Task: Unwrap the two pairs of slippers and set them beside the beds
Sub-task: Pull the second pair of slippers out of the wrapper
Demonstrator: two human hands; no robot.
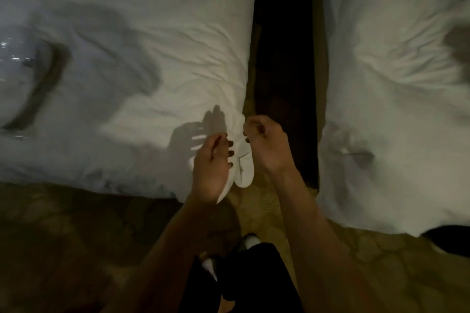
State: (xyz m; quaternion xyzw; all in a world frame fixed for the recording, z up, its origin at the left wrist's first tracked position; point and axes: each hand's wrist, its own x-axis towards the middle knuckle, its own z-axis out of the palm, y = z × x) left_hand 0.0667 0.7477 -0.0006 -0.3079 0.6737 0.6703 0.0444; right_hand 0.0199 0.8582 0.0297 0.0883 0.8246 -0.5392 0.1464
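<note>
White slippers [244, 170] between both hands [211, 170]

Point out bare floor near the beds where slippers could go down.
Free: the dark strip between left bed and right bed, and patterned carpet below the left bed's foot edge. Crowded: the left bed's corner, where left hand and right hand work a white slipper, and where the person's feet stand.
</note>
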